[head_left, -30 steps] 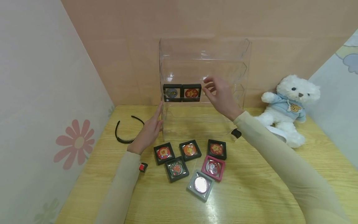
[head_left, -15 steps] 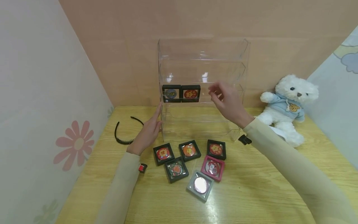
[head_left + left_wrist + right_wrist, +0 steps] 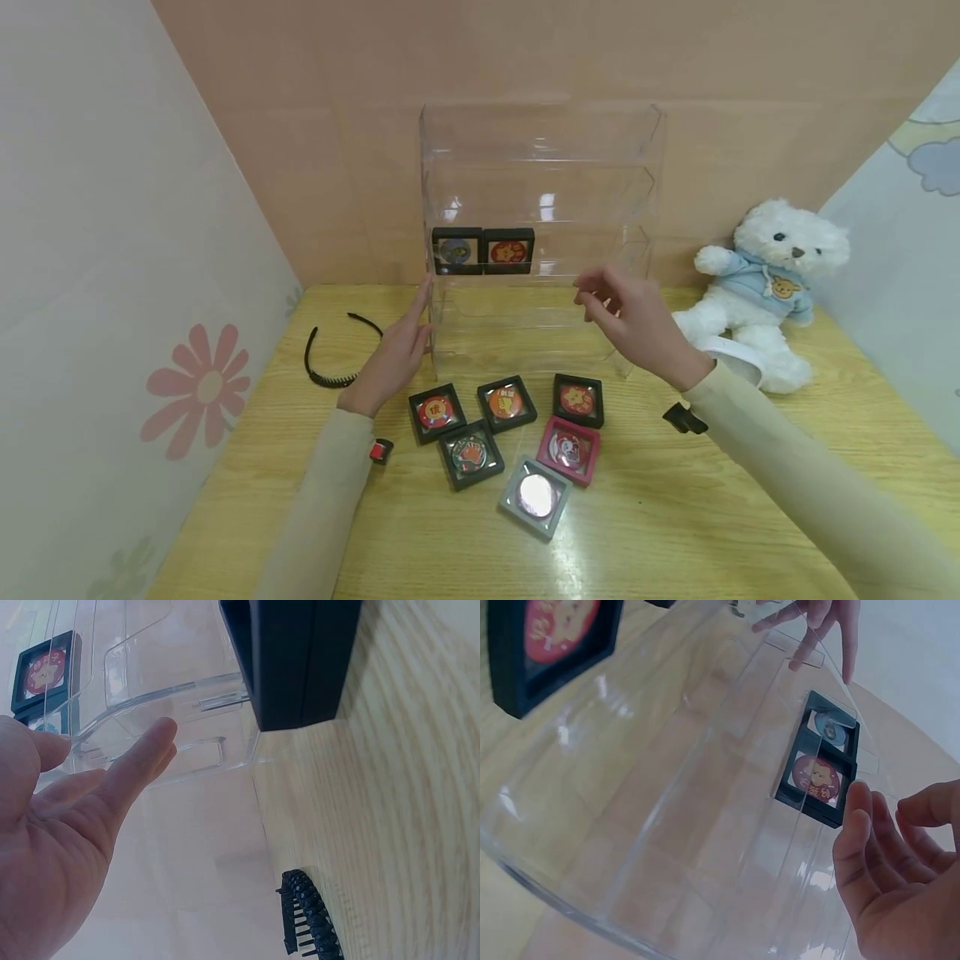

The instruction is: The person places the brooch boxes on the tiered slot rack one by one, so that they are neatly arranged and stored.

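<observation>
Black frames (image 3: pixel 508 252) left of right grip (image 3: pixel 637 321)

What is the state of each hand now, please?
Left hand: open, fingers extended beside the clear rack.
Right hand: open, fingers loosely curled, holding nothing.

"Where could I steer a hand through?"

"From my station I see room in the transparent rack (image 3: pixel 543 158), right of two standing black frames (image 3: pixel 508 252), which block that tier's left end."

"And in front?"

"Six loose frames (image 3: pixel 574 398) crowd the table (image 3: pixel 675 517). Room lies right of them, though the right hand (image 3: pixel 630 318) hovers near and the white bear (image 3: pixel 783 279) bounds it. Leftward, the left hand (image 3: pixel 393 358) and headband (image 3: pixel 330 381) obstruct me."
</observation>
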